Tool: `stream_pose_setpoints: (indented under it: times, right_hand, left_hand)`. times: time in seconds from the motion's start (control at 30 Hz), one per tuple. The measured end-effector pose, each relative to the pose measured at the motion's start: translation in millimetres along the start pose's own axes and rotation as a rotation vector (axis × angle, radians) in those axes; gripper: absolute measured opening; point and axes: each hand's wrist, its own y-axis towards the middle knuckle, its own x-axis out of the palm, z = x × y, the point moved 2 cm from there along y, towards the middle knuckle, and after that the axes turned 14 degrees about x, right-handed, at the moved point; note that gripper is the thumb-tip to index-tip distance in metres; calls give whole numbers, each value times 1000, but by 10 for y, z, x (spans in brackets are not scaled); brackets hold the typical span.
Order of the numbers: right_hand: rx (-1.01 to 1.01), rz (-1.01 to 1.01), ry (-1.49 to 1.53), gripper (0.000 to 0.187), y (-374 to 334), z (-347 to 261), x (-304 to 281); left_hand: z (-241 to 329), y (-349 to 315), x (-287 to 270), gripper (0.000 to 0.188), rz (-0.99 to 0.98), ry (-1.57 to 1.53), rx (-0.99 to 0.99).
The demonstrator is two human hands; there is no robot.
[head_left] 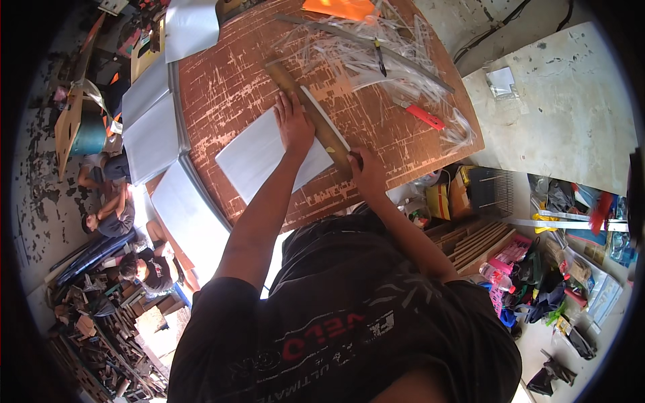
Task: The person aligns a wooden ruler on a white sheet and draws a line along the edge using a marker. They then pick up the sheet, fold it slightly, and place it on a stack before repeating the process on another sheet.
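A white sheet [259, 151] lies at a slant on the scratched brown tabletop [225, 87]. Across its right part runs a long brownish straightedge [321, 127], leaving a narrow white strip of the sheet showing beyond it. My left hand [293, 124] rests flat with fingers stretched out, over the sheet and against the straightedge. At the near end of the straightedge, my right hand [367, 173] has its fingers curled and pinched on that end, close to the sheet's corner. A red utility knife [423, 115] lies on the table to the right.
Clear plastic offcuts [356, 57] heap at the far side, with a metal bar [410, 59], a pen [380, 57] and an orange sheet [341, 8]. Stacked pale sheets [151, 127] line the left edge. Two people sit at far left. Clutter fills the floor at right.
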Motion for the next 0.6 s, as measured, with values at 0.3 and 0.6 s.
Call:
stream_pose_setpoints:
  times: [0.3,0.6]
  right_hand:
    - [37,-23,6,23,-6,-58,-46]
    - [89,-74,53,24,14,-45,-54]
  left_hand:
    - [14,-2,1,58,-11,0,-4]
    - [13,-4,16,60,-28,9,0]
